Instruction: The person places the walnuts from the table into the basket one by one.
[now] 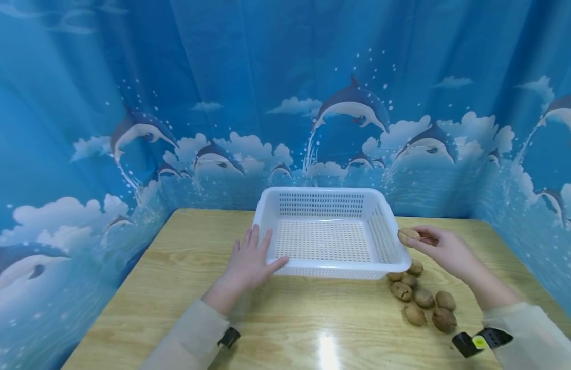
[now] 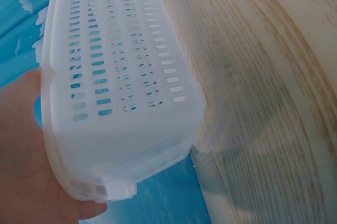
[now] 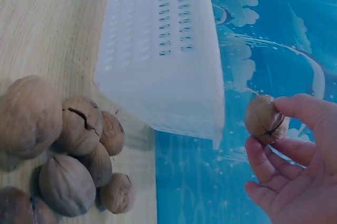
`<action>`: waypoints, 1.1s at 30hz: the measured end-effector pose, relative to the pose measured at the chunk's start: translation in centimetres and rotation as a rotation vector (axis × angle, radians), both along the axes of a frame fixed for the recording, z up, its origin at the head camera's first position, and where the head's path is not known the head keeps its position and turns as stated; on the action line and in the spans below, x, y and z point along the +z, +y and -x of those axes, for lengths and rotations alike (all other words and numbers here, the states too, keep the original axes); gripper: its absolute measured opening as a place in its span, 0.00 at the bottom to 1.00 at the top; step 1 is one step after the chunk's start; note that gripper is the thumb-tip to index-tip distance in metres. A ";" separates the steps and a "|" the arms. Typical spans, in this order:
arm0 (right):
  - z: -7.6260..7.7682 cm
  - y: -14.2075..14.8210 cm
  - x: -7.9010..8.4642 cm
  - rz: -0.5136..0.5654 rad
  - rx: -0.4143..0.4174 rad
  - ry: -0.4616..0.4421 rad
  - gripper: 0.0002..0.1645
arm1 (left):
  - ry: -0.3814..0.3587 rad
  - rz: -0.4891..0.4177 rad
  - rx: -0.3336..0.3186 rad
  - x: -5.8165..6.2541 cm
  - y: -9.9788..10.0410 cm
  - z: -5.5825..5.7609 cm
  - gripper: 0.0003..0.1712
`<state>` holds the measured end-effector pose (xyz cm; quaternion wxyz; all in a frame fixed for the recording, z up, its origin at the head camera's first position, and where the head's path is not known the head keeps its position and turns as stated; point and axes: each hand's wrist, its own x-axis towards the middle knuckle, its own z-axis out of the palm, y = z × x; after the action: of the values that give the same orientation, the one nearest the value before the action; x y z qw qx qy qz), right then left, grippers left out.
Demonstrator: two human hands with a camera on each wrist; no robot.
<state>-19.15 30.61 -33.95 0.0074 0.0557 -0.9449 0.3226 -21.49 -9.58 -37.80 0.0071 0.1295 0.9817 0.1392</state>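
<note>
A white plastic basket (image 1: 323, 265) with slotted walls stands on the table, nothing inside it. My left hand (image 1: 250, 262) rests on the basket's left front corner, fingers straight and spread. In the left wrist view that hand (image 2: 21, 145) lies along the rim of the basket (image 2: 126, 139). My right hand (image 1: 452, 252) pinches a walnut (image 1: 408, 236) between thumb and fingers, just beside the basket's right rim. The right wrist view shows the same walnut (image 3: 265, 119) at the fingertips, apart from the basket. Several loose walnuts (image 1: 423, 297) lie near the basket's right front corner.
The wooden table (image 1: 183, 288) meets a blue dolphin-print curtain (image 1: 248, 103) behind and at both sides. Some walnuts (image 3: 67, 184) sit close together beside the basket wall, one with a cracked shell. A band is on each wrist.
</note>
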 end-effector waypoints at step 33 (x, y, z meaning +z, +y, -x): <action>6.7 -5.5 1.6 0.175 0.151 -0.206 0.43 | -0.012 0.008 0.001 -0.3 0.0 0.3 0.50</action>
<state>-25.89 25.12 -32.32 -0.1088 0.0923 -0.9021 0.4073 -21.83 -9.58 -38.06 0.0136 0.1282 0.9823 0.1360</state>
